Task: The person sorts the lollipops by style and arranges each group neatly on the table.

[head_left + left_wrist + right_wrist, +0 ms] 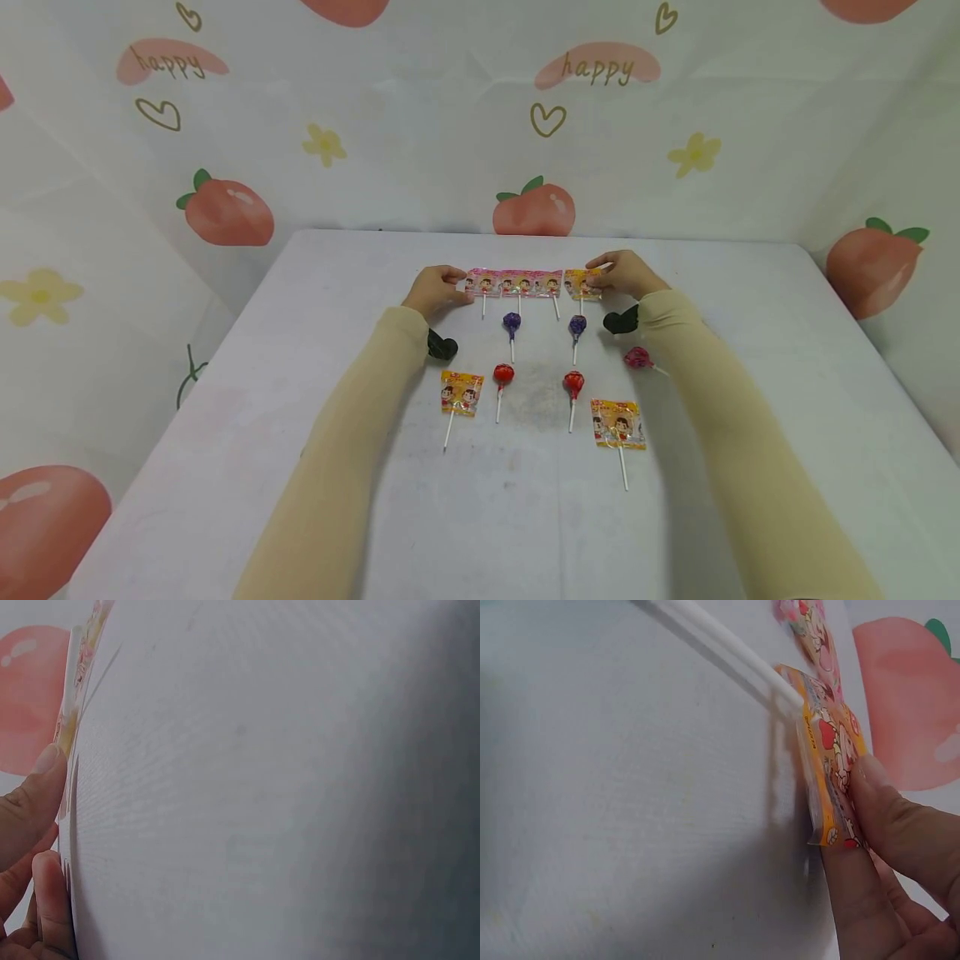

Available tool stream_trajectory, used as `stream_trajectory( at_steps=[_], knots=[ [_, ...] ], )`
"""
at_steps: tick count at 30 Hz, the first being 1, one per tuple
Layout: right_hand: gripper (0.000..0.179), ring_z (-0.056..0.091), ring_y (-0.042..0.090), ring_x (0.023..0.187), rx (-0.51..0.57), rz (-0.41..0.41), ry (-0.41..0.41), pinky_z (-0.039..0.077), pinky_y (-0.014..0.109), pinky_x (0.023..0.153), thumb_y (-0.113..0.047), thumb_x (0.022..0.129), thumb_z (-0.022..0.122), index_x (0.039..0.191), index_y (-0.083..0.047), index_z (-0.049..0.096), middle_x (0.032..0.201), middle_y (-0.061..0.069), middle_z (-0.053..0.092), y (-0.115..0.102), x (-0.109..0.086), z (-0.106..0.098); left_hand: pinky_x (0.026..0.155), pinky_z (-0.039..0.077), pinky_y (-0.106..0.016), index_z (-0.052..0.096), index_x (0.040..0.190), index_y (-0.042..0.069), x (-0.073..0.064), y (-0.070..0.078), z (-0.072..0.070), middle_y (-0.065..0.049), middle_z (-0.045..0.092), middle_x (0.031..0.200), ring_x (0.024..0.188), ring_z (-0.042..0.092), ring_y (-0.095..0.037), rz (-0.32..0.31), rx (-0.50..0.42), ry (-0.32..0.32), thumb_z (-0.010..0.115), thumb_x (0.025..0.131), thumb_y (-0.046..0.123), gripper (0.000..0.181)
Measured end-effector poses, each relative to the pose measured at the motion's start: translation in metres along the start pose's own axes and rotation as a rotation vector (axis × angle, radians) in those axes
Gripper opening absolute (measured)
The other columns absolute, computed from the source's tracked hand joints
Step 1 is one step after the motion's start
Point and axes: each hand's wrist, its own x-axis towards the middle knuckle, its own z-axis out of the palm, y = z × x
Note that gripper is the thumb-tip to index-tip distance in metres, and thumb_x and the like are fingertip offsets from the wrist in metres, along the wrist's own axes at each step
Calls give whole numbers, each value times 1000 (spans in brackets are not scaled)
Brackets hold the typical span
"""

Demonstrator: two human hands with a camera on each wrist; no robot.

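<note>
Right hand [628, 275] pinches the far orange-wrapped lollipop [577, 285] from the right, stick [735, 652] pointing near; left hand [433, 289] grips the leftmost pink lollipop [480, 282].

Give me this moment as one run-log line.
left hand: at leftmost pink lollipop, grip unclear | right hand: pinches yellow lollipop at row's right end | between: two more pink lollipops

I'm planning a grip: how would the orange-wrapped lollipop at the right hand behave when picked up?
The orange-wrapped lollipop is probably light, being small beside the right hand. Its smooth-looking wrapper may slip; its straight stick will likely stay stiff.
</note>
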Motion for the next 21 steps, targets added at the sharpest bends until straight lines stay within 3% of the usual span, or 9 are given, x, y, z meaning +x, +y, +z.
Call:
stream_trajectory(
  at_steps=[5,9,14,17,21],
  knots=[
    [41,56,10,80,-2,7,-12,47,16,68,-14,93,64,130,1,57,117,20,57,0,2,2,101,41,-36,63,126,13,1,-1,0,-7,58,121,108,48,-22,2,3,-3,81,79,18,50],
    [41,53,18,92,-35,16,-8,47,26,84,-15,94,64,131,1,56,126,23,54,-2,2,3,102,40,-36,62,127,13,1,0,0,-7,58,122,109,48,-22,-6,4,-4,80,80,19,50],
    [40,50,25,103,-50,38,8,39,40,103,-14,94,63,131,1,56,131,24,52,-5,2,5,103,40,-36,62,127,14,-1,1,0,-8,57,123,111,48,-23,-21,-3,-3,80,80,19,51],
    [41,48,26,105,-68,47,18,39,39,101,-14,94,63,131,1,56,132,25,52,-6,2,6,104,40,-37,62,127,14,-1,1,0,-7,57,123,112,48,-23,-30,-10,-4,80,80,19,50],
    [41,44,26,103,-105,55,37,39,31,88,-15,93,65,130,2,57,130,24,52,-7,3,6,104,39,-37,62,127,14,-1,2,0,-7,57,123,111,48,-22,-35,-11,-3,80,80,18,51]
  ],
)
